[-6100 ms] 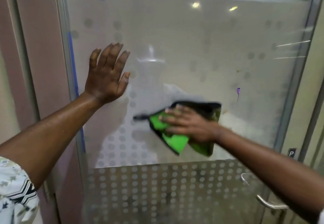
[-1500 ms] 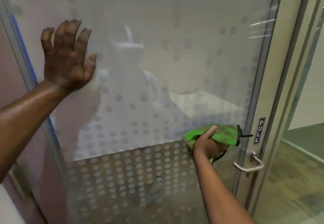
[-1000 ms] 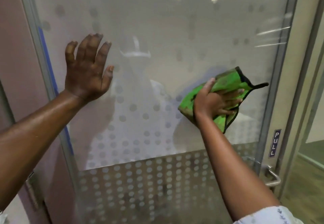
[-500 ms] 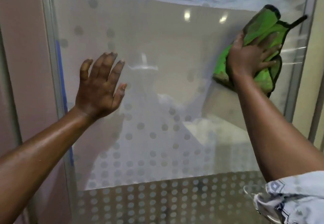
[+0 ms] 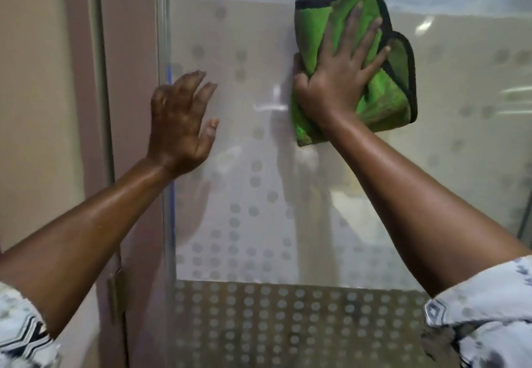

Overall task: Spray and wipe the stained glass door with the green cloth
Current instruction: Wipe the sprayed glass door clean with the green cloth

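Green cloth (image 5: 384,102) – black-edged, folded over on itself – sits flat vs the glass door (image 5: 253,36), upper-middle of the pane, with its top edge reaching the line where the frosting ends and its black loop running out of shot at the top. Right hand (image 5: 336,79) is on top of it: 4 fingers straight and spread, pressing the cloth to the glass, thumb hooked round the cloth's left fold, so the cloth is pinned and pinched at once. Cloth's lower corner hangs below the wrist.

Left hand (image 5: 178,125) is lower and to the left, near the pane's left edge, well apart from the cloth. Palm faces the glass, fingers loosely spread, nothing in it – fingertips look to touch the glass, but blur means I can't say for sure.

Pane is frosted w/ grey dots, sparse up high, denser lower down; a darker dotted band (image 5: 288,324) runs across the bottom. A faint reflection of the person shows btwn the arms. Blue strip (image 5: 172,209) runs down the pane's left edge, beside the metal frame (image 5: 161,166). Left of that, a pinkish panel (image 5: 129,79) w/ a hinge (image 5: 115,295). Patterned sleeves at both bottom corners: left sleeve (image 5: 20,336), right sleeve (image 5: 483,310).
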Motion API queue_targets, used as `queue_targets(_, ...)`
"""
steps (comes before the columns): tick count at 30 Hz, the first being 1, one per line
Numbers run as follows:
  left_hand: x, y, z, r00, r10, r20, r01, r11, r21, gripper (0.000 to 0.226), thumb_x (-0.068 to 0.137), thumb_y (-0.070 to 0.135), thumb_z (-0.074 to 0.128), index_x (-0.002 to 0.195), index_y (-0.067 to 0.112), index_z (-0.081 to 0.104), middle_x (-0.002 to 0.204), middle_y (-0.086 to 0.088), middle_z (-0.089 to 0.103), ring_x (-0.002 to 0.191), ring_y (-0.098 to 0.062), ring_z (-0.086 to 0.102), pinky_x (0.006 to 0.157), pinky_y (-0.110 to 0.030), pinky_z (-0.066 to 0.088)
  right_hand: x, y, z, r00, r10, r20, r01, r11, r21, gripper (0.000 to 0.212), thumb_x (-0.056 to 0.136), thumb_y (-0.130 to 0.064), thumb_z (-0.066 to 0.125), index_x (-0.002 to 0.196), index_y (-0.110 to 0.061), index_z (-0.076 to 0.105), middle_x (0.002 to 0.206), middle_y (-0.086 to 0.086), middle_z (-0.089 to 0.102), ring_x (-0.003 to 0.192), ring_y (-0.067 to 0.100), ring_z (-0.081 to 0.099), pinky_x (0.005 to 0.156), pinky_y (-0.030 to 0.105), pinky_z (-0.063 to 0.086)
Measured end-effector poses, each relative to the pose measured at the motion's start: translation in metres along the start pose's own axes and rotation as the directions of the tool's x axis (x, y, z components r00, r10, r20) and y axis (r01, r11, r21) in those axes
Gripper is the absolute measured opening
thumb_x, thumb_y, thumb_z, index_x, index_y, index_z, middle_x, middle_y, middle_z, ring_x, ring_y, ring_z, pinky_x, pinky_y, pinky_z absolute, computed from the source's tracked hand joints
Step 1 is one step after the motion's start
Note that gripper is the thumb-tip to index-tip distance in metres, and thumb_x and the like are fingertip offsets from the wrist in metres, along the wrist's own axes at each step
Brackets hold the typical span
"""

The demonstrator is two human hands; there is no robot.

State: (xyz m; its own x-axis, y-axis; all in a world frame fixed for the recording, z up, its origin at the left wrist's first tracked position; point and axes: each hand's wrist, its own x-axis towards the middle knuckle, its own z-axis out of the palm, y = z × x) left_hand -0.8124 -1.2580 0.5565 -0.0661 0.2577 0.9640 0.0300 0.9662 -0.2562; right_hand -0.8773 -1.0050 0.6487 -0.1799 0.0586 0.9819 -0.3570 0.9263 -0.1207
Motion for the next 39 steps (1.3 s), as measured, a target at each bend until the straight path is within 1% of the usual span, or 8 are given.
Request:
queue_targets(4,-0.029,-0.055,-0.009,0.981,-0.193,-0.009,0.193,0.973,0.128,0.055,0.099,0.032,0.043,0.149,0.01,0.041,0.157,-0.018,0.038,0.145,-0.032,0.034,0.111,-0.049,0.026,-0.003,-0.034,0.005,0.99,-0.142,0.016,0.142,0.99,-0.021,0.088,0.083,-0.059,0.035,0.162,-0.023,0.02,0.169,0.021,0.012,0.154,0.049,0.007,0.118,0.073,0.001)
queue_targets(9,-0.052,-0.072,0.0,0.984,-0.176,0.017,0.172,0.974,0.147,0.059,0.103,0.033,0.033,0.159,0.015,0.028,0.167,-0.012,0.024,0.154,-0.028,0.023,0.12,-0.047,0.015,-0.02,-0.071,0.018,0.936,-0.349,0.042,0.35,0.936,-0.034,0.083,0.086,-0.057,0.036,0.161,-0.026,0.022,0.169,0.018,0.016,0.155,0.044,0.012,0.12,0.07,0.007)
queue_targets(15,-0.053,-0.078,0.003,0.987,-0.162,-0.003,0.161,0.976,0.144,0.058,0.104,0.031,0.035,0.16,0.021,0.025,0.168,-0.008,0.024,0.155,-0.024,0.022,0.12,-0.044,0.016,-0.073,-0.096,0.031,0.804,-0.594,0.032,0.593,0.804,0.034,0.083,0.082,-0.053,0.045,0.159,-0.025,0.031,0.167,0.018,0.022,0.154,0.044,0.017,0.12,0.068,0.011)
queue_targets(19,-0.053,-0.079,0.002,0.989,-0.15,0.01,0.147,0.979,0.141,0.059,0.104,0.036,0.033,0.16,0.019,0.026,0.168,-0.009,0.022,0.156,-0.023,0.02,0.12,-0.047,0.017,-0.115,-0.098,0.039,0.736,-0.677,0.008,0.672,0.733,0.106,0.073,0.09,-0.049,0.043,0.158,-0.022,0.036,0.166,0.017,0.026,0.154,0.043,0.018,0.12,0.066,0.012)
queue_targets(23,-0.072,-0.075,-0.001,0.985,-0.168,0.047,0.158,0.972,0.173,0.058,0.107,0.037,0.028,0.161,0.018,0.023,0.169,-0.01,0.021,0.157,-0.023,0.018,0.123,-0.051,0.016,-0.156,-0.098,0.048,0.699,-0.714,-0.027,0.705,0.683,0.19,0.069,0.09,-0.044,0.048,0.154,-0.018,0.043,0.163,0.019,0.032,0.153,0.043,0.023,0.12,0.066,0.014)
queue_targets(29,-0.121,-0.066,-0.008,0.976,-0.173,0.133,0.144,0.968,0.204,0.061,0.102,0.031,0.037,0.158,0.01,0.028,0.168,-0.013,0.022,0.156,-0.027,0.019,0.126,-0.046,0.009,-0.23,-0.093,0.056,0.665,-0.747,0.007,0.698,0.624,0.352,0.066,0.092,-0.041,0.052,0.152,-0.015,0.045,0.163,0.019,0.032,0.155,0.04,0.02,0.121,0.064,0.014)
queue_targets(34,-0.147,-0.055,-0.015,0.957,-0.197,0.214,0.16,0.97,0.182,0.076,0.091,0.031,0.044,0.161,0.015,0.022,0.17,-0.009,0.016,0.158,-0.023,0.013,0.126,-0.047,0.008,-0.281,-0.092,0.058,0.652,-0.756,0.06,0.636,0.589,0.499,0.067,0.088,-0.033,0.062,0.151,-0.013,0.048,0.162,0.018,0.033,0.155,0.037,0.019,0.123,0.061,0.013)
queue_targets(39,-0.177,-0.041,-0.027,0.913,-0.234,0.334,0.183,0.967,0.177,0.09,0.079,0.031,0.049,0.162,0.015,0.018,0.17,-0.01,0.013,0.157,-0.026,0.012,0.126,-0.049,0.008,-0.312,-0.083,0.056,0.567,-0.81,0.145,0.579,0.518,0.63,0.064,0.091,-0.031,0.058,0.152,-0.014,0.047,0.164,0.017,0.03,0.156,0.036,0.016,0.125,0.058,0.01)
